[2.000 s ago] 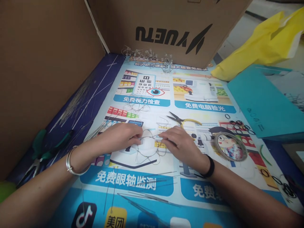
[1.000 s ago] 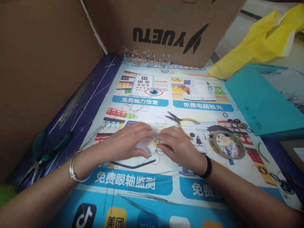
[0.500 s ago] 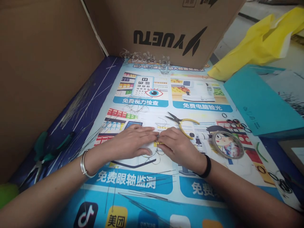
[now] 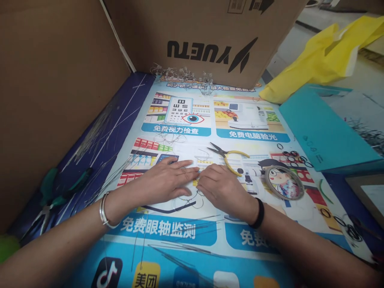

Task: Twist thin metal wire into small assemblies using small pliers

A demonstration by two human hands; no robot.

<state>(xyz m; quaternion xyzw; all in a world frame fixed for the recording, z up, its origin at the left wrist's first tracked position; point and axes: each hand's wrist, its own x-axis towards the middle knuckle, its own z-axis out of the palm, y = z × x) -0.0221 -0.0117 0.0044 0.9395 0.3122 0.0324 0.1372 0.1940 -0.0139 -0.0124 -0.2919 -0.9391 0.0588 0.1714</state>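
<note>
Printed poster sheet (image 4: 117, 248) over dark blue cover, loose straight wires (image 4: 186, 250) nearest, still plain and unshaped. Next, wire piece (image 4: 198, 208) on sheet, under and between the hands: thin, grey, open curved loops, upper part hidden by fingers. Shaping looks partway: loops formed, section at the fingertips seemingly unfinished; exact join can't be made out. Left hand (image 4: 163, 180) palm down, fingers spread, thumb apart, nothing visibly gripped. Right hand (image 4: 223, 186) curled, fingertips together, seems to pinch the wire; contact mostly covered. Green-handled pliers (image 4: 47, 200) off left; tape roll (image 4: 285, 183) and black rings (image 4: 295, 158) off right. Yellow-handled pliers (image 4: 229, 153) just beyond right hand, jaws apart, not in use. Farther, looped wire (image 4: 171, 138) lying flat, stage unclear. Farthest, clear-tipped wire clusters (image 4: 207, 83), more built up, by the carton (image 4: 210, 24).
</note>
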